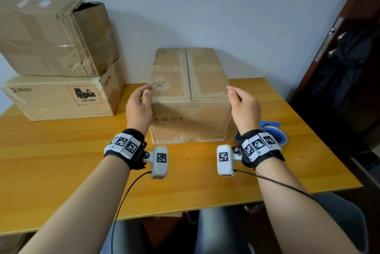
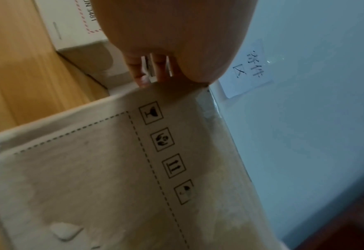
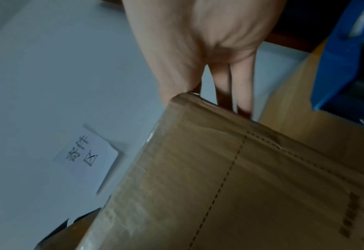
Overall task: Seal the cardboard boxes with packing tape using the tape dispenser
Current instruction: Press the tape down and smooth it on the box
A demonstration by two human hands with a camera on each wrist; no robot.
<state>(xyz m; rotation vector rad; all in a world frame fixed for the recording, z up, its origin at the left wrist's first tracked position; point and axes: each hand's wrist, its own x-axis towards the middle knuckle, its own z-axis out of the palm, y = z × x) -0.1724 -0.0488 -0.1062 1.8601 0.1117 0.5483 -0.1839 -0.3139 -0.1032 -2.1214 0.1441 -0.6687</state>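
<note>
A brown cardboard box stands in the middle of the yellow table, its top flaps closed with a seam running front to back. My left hand lies against the box's left top corner, fingers straight along the side. At the right top edge is my right hand, fingers loosely bent; its fingers reach down beside the box. Neither hand holds anything. The blue tape dispenser lies on the table right of the box, partly hidden by my right wrist; its blue body also shows in the right wrist view.
Two more cardboard boxes are stacked at the back left: a flat PICO box below and a dented, torn one on top. A wall stands right behind the boxes. A dark door stands at the right.
</note>
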